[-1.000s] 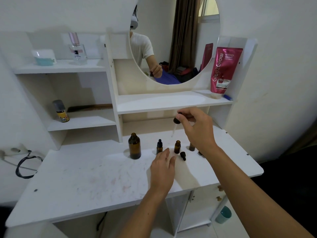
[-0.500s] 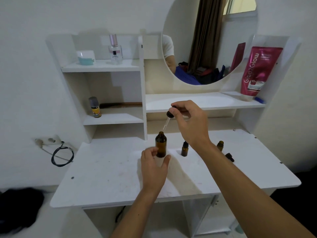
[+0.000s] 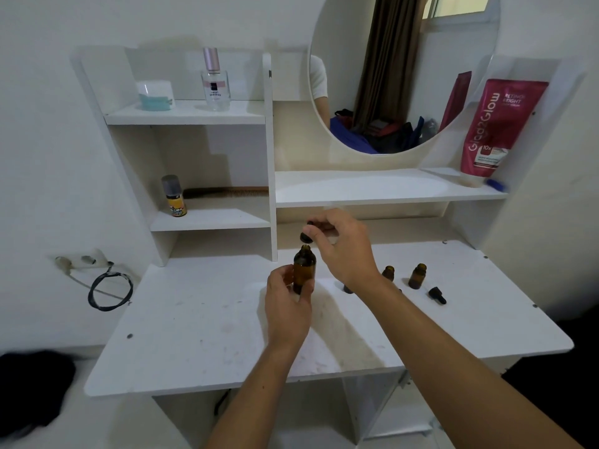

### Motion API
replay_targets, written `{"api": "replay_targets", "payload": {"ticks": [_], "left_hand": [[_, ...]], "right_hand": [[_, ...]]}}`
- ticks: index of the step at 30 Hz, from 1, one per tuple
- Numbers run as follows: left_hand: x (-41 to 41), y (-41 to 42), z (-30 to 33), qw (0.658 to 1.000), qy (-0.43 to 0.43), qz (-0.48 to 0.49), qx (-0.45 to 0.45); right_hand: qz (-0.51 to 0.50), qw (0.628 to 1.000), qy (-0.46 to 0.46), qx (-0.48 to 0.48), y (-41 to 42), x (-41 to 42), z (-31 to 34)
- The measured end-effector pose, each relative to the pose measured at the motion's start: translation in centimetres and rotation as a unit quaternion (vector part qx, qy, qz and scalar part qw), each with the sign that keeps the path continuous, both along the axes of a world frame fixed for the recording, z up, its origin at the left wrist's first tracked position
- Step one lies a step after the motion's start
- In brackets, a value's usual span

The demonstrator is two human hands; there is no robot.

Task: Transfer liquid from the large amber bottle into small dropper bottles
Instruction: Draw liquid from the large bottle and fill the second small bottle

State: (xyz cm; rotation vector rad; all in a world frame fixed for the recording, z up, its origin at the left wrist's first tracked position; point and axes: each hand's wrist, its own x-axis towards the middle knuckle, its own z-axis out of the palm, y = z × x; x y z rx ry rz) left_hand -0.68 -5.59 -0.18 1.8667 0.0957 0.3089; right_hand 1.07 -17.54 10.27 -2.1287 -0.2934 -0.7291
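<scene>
The large amber bottle (image 3: 304, 268) stands upright on the white desk (image 3: 201, 322), and my left hand (image 3: 287, 306) grips its lower body. My right hand (image 3: 340, 246) pinches a black dropper cap (image 3: 306, 234) just above the bottle's open neck; its glass tube is down inside the neck. Two small open amber dropper bottles (image 3: 388, 273) (image 3: 417, 276) stand to the right. A loose black dropper cap (image 3: 437, 295) lies beside them. Another small bottle (image 3: 347, 289) is mostly hidden behind my right wrist.
Shelves behind hold a perfume bottle (image 3: 214, 81), a white and teal jar (image 3: 155, 96), a small yellow bottle (image 3: 175, 197) and a comb (image 3: 227, 191). A red tube (image 3: 499, 128) leans at the right under a round mirror (image 3: 402, 72). A black cable (image 3: 108, 290) hangs at the left.
My left hand moved from the desk onto the large bottle. My right hand brought the dropper over it and lowered the tube into its neck. The view shifted left.
</scene>
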Motion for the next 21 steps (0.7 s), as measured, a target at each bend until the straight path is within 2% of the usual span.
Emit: {"api": "replay_targets", "payload": {"ticks": [7,21], "left_hand": [[-0.1,0.1,-0.1,1.0,-0.015,-0.002,0.002],[-0.9,-0.3,-0.1,1.0,-0.008,0.013,-0.017]], "right_hand": [[-0.003,0.999,0.046,-0.016,0.2,0.0,-2.2],[-0.023,1.0,-0.016,-0.005,-1.9,-2.3,-2.1]]}}
